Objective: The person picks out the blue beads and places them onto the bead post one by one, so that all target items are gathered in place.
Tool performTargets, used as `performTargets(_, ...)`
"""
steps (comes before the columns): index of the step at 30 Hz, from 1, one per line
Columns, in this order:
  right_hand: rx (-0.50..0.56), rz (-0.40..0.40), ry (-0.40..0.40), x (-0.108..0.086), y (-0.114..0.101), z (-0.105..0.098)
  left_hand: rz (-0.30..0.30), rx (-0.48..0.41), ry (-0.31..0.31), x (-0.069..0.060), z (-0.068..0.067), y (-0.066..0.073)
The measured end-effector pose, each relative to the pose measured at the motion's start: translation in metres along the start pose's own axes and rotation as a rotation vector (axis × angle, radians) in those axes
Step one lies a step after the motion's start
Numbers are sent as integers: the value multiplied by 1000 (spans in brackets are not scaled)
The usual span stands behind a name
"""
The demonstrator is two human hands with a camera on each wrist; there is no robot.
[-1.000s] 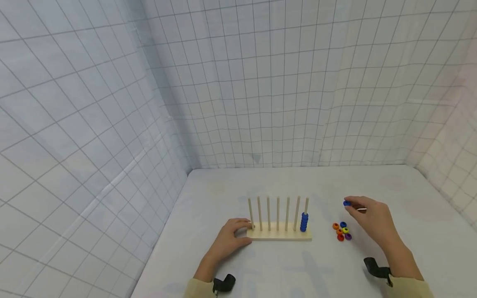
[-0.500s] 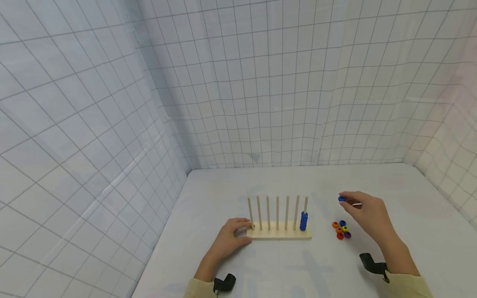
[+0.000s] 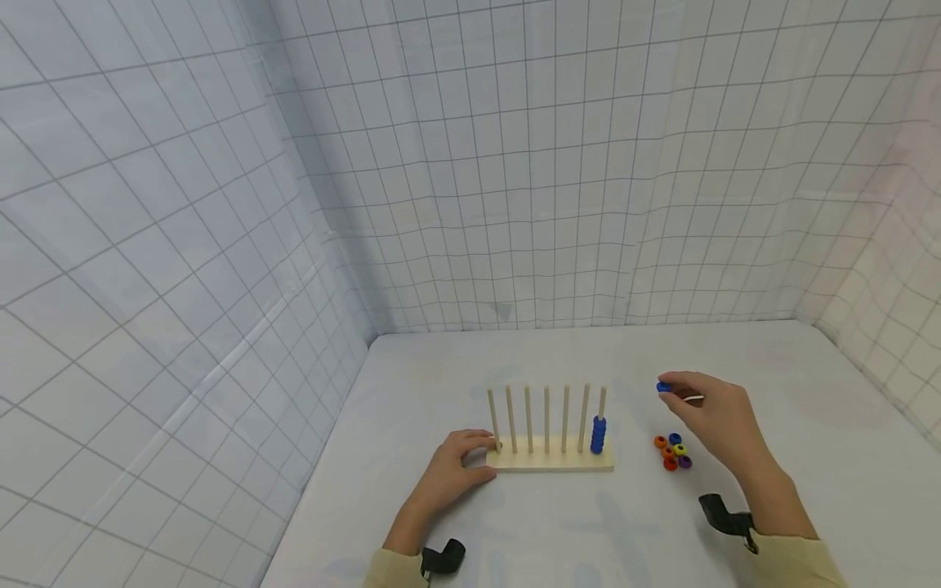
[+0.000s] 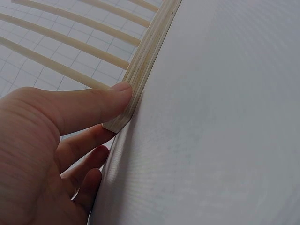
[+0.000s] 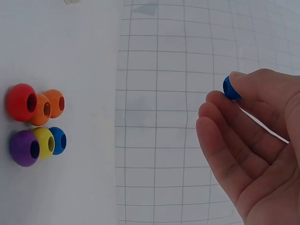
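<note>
A wooden peg rack (image 3: 547, 461) stands on the table, with a row of several upright pegs. Blue beads (image 3: 599, 438) are stacked on its far-right peg; the other pegs are bare. My left hand (image 3: 453, 471) grips the left end of the base, thumb (image 4: 105, 105) on the front edge and fingers behind. Between thumb and forefinger, my right hand (image 3: 724, 416) pinches a blue bead (image 5: 230, 89) with its hole showing. It is held above the table, right of the rack and apart from it.
Loose beads lie in a small cluster right of the rack: red (image 5: 21, 102), purple (image 5: 24, 148), yellow (image 5: 44, 142), blue (image 5: 58, 140) and two orange ones (image 5: 56, 103). Grid-patterned sheets (image 3: 515, 204) hang behind the white table (image 3: 573, 531) and along its sides.
My right hand has moved left and slightly farther from me with the blue bead, nearer to the rack. The left hand keeps its place on the base.
</note>
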State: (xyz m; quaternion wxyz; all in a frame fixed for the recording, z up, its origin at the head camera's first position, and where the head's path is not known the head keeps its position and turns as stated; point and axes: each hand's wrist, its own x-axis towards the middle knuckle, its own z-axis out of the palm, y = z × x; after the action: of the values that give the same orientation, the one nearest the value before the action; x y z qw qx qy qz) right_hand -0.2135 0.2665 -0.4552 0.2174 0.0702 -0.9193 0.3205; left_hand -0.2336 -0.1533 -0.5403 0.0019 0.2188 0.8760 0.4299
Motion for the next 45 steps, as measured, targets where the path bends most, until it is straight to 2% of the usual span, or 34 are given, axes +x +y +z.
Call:
performTargets(8,19,-19,9,2,-9,7,1,-2,3,0,0,-4)
performTargets(24,64,-45,2,3,-34,15,13,-7,1,0,-2,-2)
performTargets(45,102,-89,4,9,-61,13,1,-16,-7,0,-1,0)
